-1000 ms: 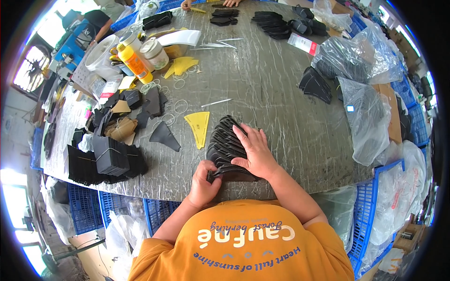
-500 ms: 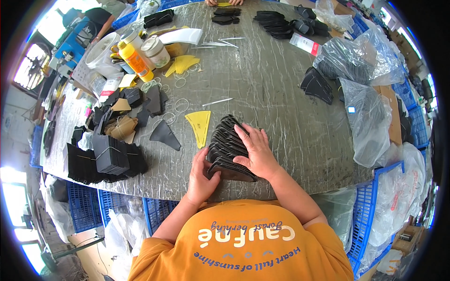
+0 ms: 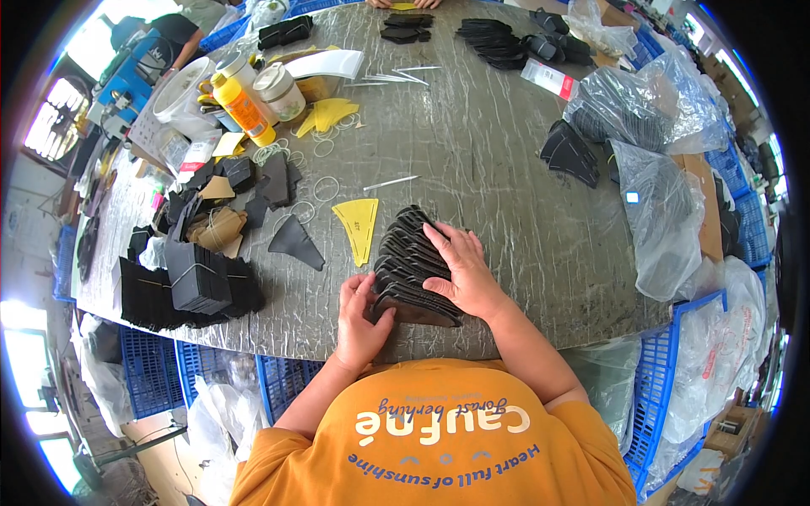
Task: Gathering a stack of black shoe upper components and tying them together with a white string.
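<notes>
A slanted stack of thin black cut pieces (image 3: pixel 408 266), apparently fabric or leather, lies fanned out in front of me near the table edge. My left hand (image 3: pixel 361 319) is at its near left corner, fingers bent and thumb against the edges. Across the right side of the stack rests my right hand (image 3: pixel 466 274), its fingers stretched and the thumb spread apart. Just left of the stack lies a yellow fan-shaped template (image 3: pixel 356 229). Beside that is a single dark grey piece (image 3: pixel 296 243). A white pen-like stick (image 3: pixel 391 183) lies farther back.
Banded black stacks (image 3: pixel 199 282) stand at the left edge. Behind them are rubber bands (image 3: pixel 326 189), an orange-yellow bottle (image 3: pixel 243 110) and a jar (image 3: pixel 279 94). Black pieces (image 3: pixel 570 153) and clear plastic bags (image 3: pixel 658 215) lie right. Another person's hands (image 3: pixel 405 4) show at the far edge.
My left hand's fingers have shifted slightly down and away from the stack's left side. My right hand has barely moved, and the stack stays in place.
</notes>
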Available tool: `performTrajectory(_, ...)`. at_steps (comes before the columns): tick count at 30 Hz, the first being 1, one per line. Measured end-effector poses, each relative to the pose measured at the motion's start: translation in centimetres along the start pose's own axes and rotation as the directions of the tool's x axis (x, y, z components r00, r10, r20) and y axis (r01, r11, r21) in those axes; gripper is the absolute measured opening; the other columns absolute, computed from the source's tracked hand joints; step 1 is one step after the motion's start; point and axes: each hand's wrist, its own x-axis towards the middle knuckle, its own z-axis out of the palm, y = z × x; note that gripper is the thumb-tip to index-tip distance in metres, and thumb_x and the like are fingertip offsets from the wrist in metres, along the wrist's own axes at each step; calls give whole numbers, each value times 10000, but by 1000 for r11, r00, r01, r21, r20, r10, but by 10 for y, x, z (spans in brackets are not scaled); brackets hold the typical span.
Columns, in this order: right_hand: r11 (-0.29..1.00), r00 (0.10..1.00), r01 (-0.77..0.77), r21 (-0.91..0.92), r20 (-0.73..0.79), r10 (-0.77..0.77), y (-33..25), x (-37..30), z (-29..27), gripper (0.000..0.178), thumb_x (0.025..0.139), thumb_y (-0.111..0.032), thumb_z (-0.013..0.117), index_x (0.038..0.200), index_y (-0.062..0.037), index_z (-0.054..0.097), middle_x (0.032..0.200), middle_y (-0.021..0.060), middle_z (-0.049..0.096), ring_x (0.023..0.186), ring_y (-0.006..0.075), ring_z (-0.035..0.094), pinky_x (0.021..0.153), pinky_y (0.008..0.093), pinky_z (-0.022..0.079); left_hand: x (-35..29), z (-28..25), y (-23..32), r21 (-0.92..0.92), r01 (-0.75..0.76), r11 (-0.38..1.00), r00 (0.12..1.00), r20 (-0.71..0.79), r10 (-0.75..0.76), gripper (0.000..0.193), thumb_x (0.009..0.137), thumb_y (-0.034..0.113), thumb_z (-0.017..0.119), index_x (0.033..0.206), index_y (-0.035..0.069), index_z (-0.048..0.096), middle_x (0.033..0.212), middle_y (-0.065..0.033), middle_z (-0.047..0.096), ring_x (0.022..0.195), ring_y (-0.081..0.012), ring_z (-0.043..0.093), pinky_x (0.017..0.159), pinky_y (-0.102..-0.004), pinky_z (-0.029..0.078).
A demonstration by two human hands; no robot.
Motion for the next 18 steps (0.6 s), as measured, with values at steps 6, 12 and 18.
performTrajectory(6,999,997,31,-18,-69,-33,-1,1,4,829,811,-589,604,1477,-185,321,1370,183,420,1245,384,412,1082,573,228,0,1,1,12,-90,996,995,-31,90,616,680,-68,708,1260,7,513,1209,-165,476,992,-263,550,807,-319,504)
performTrajectory(12,1000,996,21,-22,-84,-23,-2,1,5,848,798,-616,598,1470,-171,336,1361,175,430,1237,375,419,1085,564,225,-5,9,3,-45,-110,993,994,21,111,511,687,-61,711,1162,9,536,1195,-136,494,1035,-245,533,829,-310,484)
performTrajectory(18,999,995,18,30,-96,-15,-2,3,2,892,781,-643,596,1474,-151,326,1352,158,443,1245,349,421,1087,548,219,8,8,16,189,-274,943,961,25,274,469,653,-57,729,1073,20,535,1083,-176,545,964,-347,549,852,-381,467)
